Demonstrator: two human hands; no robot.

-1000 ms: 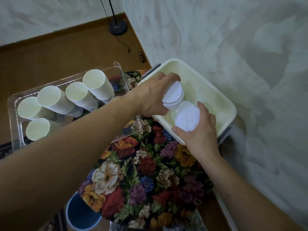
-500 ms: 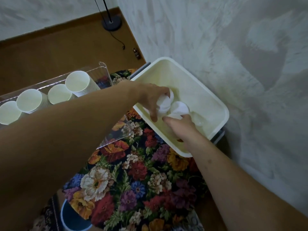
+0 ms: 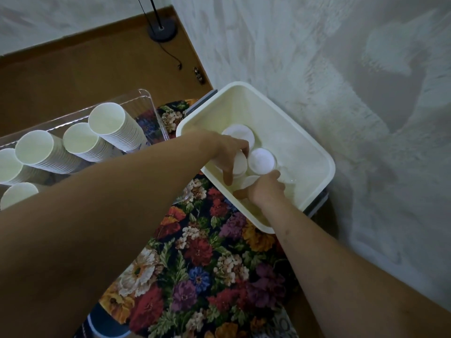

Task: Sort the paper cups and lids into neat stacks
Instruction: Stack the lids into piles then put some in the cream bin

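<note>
Both hands are down inside a cream plastic tub [image 3: 314, 152] on the flowered table. My left hand [image 3: 225, 152] grips a stack of white lids [image 3: 240, 163] from the left side. My right hand [image 3: 264, 190] holds another white lid stack [image 3: 250, 180] near the tub's front wall, its fingers curled round it. Two more lid stacks stand in the tub: one [image 3: 261, 160] between my hands and one [image 3: 240, 134] behind my left hand. Several tall stacks of white paper cups [image 3: 107, 123] lean in a clear tray [image 3: 146, 93] at the left.
A floral tablecloth [image 3: 202, 264] covers the table under my arms. The pale wall [image 3: 341, 69] runs close along the tub's right side. A lamp base [image 3: 162, 31] with a cord stands on the brown floor. A blue bin [image 3: 102, 323] shows below the table edge.
Both hands went from holding lid stacks above the tub's near rim to down inside it. A lid stack now stands uncovered between them.
</note>
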